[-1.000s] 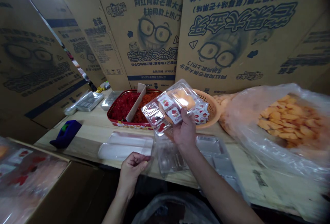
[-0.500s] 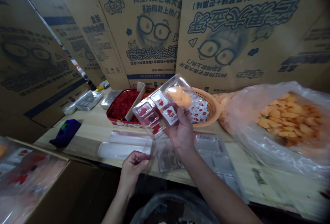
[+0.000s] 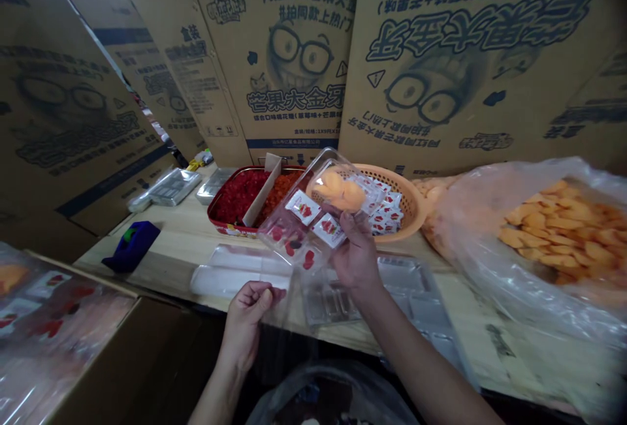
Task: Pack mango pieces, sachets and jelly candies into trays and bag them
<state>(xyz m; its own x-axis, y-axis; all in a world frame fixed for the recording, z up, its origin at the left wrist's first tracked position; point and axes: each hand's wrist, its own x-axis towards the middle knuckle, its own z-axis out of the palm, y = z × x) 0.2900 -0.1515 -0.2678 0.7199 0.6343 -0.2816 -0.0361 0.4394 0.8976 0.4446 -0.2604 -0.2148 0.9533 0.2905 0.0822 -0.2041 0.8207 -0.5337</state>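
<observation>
My right hand (image 3: pixel 356 249) grips a clear plastic tray (image 3: pixel 326 165) and holds it tilted above the table. In the tray's compartments lie orange candy pieces (image 3: pixel 337 191), two white printed sachets (image 3: pixel 302 206) and several small red pieces (image 3: pixel 277 234). My left hand (image 3: pixel 249 311), lower and to the left, is closed in a pinch at the edge of what looks like thin clear plastic film (image 3: pixel 287 317). The film is hard to make out. Beneath my right hand, more clear compartment trays (image 3: pixel 401 275) rest on the table.
Behind stand a red tin (image 3: pixel 230 226) of red and orange pieces and an orange basket (image 3: pixel 414 206) of sachets. A plastic bag (image 3: pixel 470 229) of orange pieces sits right. A blue tape dispenser (image 3: pixel 131 249), a carton (image 3: pixel 105 340) of packed trays and clear trays (image 3: pixel 230 275) are left.
The filled tray has turned and its lower end has swung a little right in my right hand. My left hand stays pinched nearby. The whole view has shifted slightly.
</observation>
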